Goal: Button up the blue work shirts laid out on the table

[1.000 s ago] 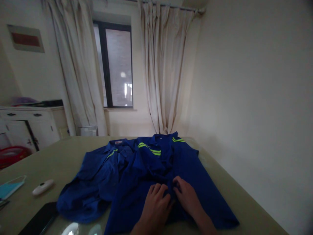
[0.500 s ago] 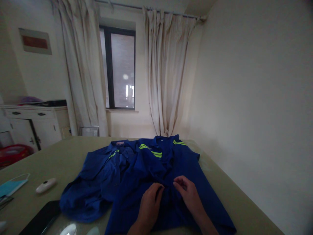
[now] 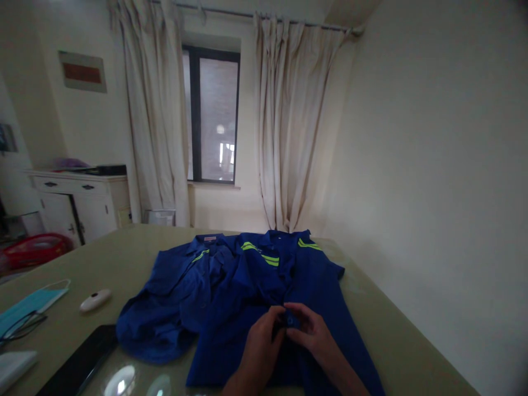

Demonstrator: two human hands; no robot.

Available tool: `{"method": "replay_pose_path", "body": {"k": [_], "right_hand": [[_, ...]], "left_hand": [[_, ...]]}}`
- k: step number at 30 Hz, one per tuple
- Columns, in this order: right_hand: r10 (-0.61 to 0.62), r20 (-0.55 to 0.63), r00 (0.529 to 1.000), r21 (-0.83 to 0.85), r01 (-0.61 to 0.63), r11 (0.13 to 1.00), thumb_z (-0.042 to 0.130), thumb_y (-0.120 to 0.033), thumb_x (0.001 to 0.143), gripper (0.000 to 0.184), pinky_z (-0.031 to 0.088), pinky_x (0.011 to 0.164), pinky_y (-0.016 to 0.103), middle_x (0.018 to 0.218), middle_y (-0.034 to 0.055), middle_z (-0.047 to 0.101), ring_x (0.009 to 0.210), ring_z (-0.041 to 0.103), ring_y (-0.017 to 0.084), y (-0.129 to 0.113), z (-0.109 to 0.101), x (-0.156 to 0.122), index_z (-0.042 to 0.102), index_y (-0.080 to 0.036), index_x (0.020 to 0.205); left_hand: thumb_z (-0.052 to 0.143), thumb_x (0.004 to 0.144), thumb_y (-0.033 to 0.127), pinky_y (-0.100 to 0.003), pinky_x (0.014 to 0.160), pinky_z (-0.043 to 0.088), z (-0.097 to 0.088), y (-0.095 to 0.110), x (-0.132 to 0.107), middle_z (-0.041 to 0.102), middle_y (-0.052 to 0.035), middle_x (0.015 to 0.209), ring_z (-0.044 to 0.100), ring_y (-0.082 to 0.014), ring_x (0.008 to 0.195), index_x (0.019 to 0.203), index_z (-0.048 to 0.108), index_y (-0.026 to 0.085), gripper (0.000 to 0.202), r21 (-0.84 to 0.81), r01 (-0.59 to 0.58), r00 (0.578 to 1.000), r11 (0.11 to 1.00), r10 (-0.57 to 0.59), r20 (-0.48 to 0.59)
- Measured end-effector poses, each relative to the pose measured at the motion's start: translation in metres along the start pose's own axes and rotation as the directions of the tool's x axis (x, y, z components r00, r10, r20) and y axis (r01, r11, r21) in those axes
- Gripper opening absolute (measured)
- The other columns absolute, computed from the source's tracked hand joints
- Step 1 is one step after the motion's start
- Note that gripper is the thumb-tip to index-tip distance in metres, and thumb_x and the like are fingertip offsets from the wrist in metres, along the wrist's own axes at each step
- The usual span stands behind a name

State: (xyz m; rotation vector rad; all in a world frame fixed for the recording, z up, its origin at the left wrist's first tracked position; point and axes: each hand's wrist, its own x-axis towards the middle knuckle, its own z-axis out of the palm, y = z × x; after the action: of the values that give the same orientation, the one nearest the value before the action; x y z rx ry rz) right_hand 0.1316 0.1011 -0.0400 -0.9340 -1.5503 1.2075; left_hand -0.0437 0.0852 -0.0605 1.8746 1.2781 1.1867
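A dark blue work shirt (image 3: 247,286) with yellow-green stripes lies spread on the table, collar toward the far edge. Both hands are at its lower front, close together. My left hand (image 3: 266,335) pinches the shirt's front edge between thumb and fingers. From the other side, my right hand (image 3: 307,327) grips the same stretch of cloth, and a small round button seems to show between the fingertips. Beside it on the left, partly overlapped, lies a second blue shirt (image 3: 165,308) with a similar stripe and a collar label.
On the table's left are a black phone (image 3: 78,360), a white oval device (image 3: 95,301), a blue face mask (image 3: 33,308), glasses (image 3: 25,324) and a white box-like object (image 3: 16,366). A wall (image 3: 433,192) runs along the right. Behind stand a white cabinet (image 3: 94,206) and curtains (image 3: 284,121).
My hands have come together and closed on the shirt's front edge, lifting a bit of cloth. The view has turned slightly left.
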Motion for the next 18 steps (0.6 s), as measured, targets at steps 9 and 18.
{"method": "replay_pose_path", "body": {"k": [9, 18], "right_hand": [[0.005, -0.017, 1.0, -0.03, -0.005, 1.0, 0.085, -0.044, 0.071, 0.053, 0.049, 0.105, 0.05, 0.119, 0.0102, 0.074, 0.118, 0.066, 0.032, -0.0045, 0.0012, -0.0029, 0.072, -0.023, 0.118], [-0.102, -0.082, 0.991, -0.384, 0.063, 0.921, 0.06, -0.043, 0.092, 0.031, 0.054, 0.094, 0.039, 0.104, 0.0066, 0.076, 0.097, 0.07, 0.026, 0.0005, 0.0031, -0.0054, 0.074, -0.024, 0.113]], "left_hand": [[0.051, 0.094, 0.019, -0.03, 0.091, 0.053, -0.0031, 0.0028, -0.0015, 0.072, -0.0035, 0.107, 0.068, -0.0192, 0.098, 0.112, 0.07, 0.028, 0.028, 0.083, -0.106, 0.994, 0.991, 0.104, 0.021], [0.052, 0.094, 0.018, -0.029, 0.089, 0.051, 0.0003, 0.0005, -0.0033, 0.073, -0.0012, 0.106, 0.068, -0.019, 0.098, 0.108, 0.068, 0.028, 0.023, 0.081, -0.083, 0.996, 0.993, 0.085, -0.023]]}}
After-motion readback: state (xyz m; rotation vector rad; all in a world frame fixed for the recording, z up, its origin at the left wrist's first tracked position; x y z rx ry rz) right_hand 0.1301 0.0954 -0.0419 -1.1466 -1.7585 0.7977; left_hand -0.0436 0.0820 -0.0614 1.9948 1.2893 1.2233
